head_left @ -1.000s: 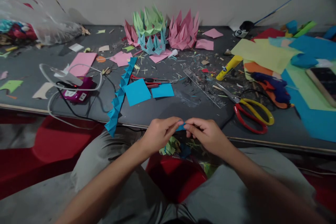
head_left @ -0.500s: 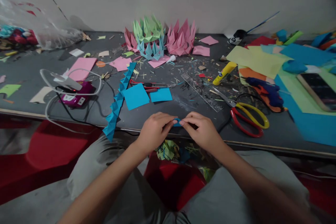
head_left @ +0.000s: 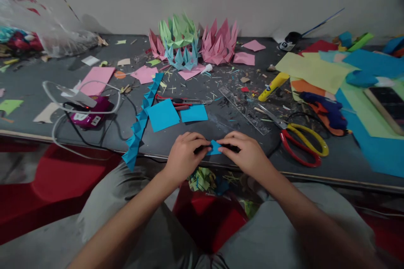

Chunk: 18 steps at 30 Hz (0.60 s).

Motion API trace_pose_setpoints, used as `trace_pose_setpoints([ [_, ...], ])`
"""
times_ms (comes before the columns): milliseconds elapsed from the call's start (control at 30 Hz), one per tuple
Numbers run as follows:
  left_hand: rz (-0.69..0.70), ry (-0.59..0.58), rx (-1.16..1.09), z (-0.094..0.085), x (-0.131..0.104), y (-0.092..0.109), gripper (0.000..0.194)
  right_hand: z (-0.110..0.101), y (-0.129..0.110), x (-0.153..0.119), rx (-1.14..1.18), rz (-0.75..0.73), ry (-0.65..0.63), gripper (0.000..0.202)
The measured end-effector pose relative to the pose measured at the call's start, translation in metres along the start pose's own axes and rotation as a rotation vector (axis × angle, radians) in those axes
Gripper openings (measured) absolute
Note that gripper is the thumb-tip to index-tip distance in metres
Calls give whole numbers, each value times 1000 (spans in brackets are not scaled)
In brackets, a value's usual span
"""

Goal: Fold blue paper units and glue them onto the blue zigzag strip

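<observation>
Near the table's front edge, a small folded piece of blue paper (head_left: 215,148) is held between my two hands. My left hand (head_left: 187,154) pinches its left side, thumb and fingers closed. On the other side my right hand (head_left: 242,151) grips it the same way; the fingertips cover part of the paper. Just beyond lie two flat blue paper squares (head_left: 163,115), side by side. A zigzag strip of joined blue folded pieces (head_left: 142,121) lies to the left, its near end over the edge. Behind the squares is a red utility knife (head_left: 179,101).
Pink (head_left: 219,43), green (head_left: 178,31) and light blue paper crowns stand at the back. To the right are a clear ruler (head_left: 244,111), scissors (head_left: 303,141), a yellow glue stick (head_left: 273,86), a blue glue gun (head_left: 326,109) and a phone (head_left: 385,107). A purple power adapter (head_left: 91,111) with cables sits left.
The blue piece between my fingers shows more of its surface now, with a raised point on top. My fingertips have moved slightly apart. The view has shifted a little.
</observation>
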State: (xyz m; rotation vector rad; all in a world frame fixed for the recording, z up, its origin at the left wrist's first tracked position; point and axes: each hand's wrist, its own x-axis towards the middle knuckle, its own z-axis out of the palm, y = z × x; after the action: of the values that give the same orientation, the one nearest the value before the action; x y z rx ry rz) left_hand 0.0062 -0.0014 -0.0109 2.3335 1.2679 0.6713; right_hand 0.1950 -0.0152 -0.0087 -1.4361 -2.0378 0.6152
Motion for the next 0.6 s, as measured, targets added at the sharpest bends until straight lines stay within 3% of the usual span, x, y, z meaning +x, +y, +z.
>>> trace_pose_setpoints([
  [167, 2, -34, -47, -1, 2, 1, 6, -9, 3, 9, 84, -36, -186, 6],
  [467, 54, -109, -103, -4, 5, -2, 10, -9, 5, 14, 12, -77, -200, 8],
  [600, 58, -112, -96, -4, 6, -1, 12, -8, 12, 15, 2, -217, -191, 8],
])
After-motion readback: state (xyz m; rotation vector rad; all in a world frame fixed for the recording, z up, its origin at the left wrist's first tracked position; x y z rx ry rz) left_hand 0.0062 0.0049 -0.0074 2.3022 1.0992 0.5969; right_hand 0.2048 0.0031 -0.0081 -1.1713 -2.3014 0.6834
